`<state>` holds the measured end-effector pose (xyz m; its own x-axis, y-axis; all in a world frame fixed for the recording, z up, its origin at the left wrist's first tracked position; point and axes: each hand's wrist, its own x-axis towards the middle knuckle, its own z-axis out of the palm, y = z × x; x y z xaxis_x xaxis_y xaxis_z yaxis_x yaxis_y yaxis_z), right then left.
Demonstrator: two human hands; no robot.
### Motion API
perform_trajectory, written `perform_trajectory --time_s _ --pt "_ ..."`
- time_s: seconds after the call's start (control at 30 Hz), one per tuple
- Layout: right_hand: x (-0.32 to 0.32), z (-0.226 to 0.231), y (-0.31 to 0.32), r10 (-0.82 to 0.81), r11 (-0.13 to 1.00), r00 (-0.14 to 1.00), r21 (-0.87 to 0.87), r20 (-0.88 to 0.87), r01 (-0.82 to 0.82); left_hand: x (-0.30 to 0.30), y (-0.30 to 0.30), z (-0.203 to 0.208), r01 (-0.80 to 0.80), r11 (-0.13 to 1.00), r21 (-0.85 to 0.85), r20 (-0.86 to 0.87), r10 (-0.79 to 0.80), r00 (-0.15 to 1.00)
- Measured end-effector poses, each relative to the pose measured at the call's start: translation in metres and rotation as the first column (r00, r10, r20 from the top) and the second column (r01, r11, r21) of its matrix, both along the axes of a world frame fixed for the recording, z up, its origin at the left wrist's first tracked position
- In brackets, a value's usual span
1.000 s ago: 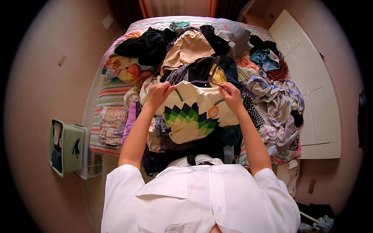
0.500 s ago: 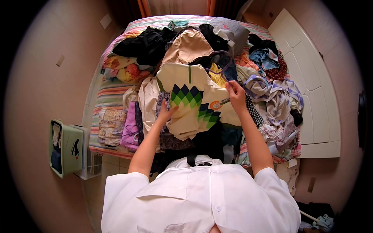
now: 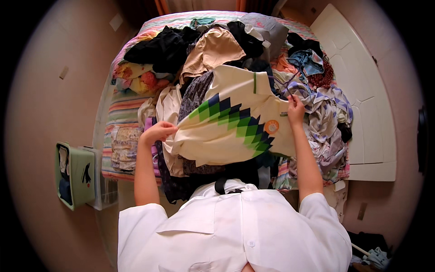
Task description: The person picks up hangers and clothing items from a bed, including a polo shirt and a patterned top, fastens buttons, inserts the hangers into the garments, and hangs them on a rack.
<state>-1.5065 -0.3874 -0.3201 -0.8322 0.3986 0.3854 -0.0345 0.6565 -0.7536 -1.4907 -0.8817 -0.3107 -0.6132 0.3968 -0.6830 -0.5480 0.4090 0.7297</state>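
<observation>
A cream shirt (image 3: 217,143) with a zigzag of green and navy diamonds and an orange round badge is stretched between my hands above the bed. My left hand (image 3: 159,131) pinches its edge on the left. On the right, my right hand (image 3: 296,110) is closed on the upper part of the shirt. A thin purple hanger (image 3: 285,83) runs down to the fingers of that hand; whether they grip it too I cannot tell. Beneath the shirt lie a dark patterned garment (image 3: 195,96) and a pale beige one (image 3: 168,103).
The striped bed (image 3: 121,105) bears heaps of clothes: tan shorts (image 3: 215,50), black garments (image 3: 161,47), a lavender-and-white cloth (image 3: 324,109). A white headboard-like panel (image 3: 362,99) stands along the right. On the left, a green bin (image 3: 80,181) holds folded cloth.
My left hand has moved left and away from the shirt's middle, pulling its edge out. My right hand has shifted right with the shirt. The shirt now spreads wider and tilts.
</observation>
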Motion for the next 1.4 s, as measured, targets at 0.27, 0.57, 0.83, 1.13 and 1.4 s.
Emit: perform_trajectory --time_s 0.27,0.57,0.83,1.13,1.4 --pt "0.001 -0.015 -0.059 0.159 0.984 0.98 0.064 0.119 -0.168 0.014 0.055 -0.128 -0.276 0.917 -0.287 -0.559 0.073 0.826" --pt "0.002 -0.022 -0.047 0.144 0.988 0.985 -0.062 0.094 -0.138 0.04 0.058 -0.138 -0.253 0.863 -0.438 -0.554 -0.037 0.832" --pt "-0.007 -0.028 -0.042 0.141 0.983 0.981 -0.135 0.131 -0.124 0.024 0.054 -0.124 -0.252 0.873 -0.417 -0.419 0.061 0.906" --pt "0.022 -0.015 -0.028 0.055 0.985 0.996 -0.167 0.07 -0.042 0.038 0.077 -0.126 -0.279 0.889 -0.363 -0.461 0.088 0.883" --pt "0.088 0.036 -0.016 -0.117 0.975 0.985 -0.206 -0.131 0.088 0.053 0.046 -0.082 0.414 0.682 -0.603 -0.003 -0.52 0.854"
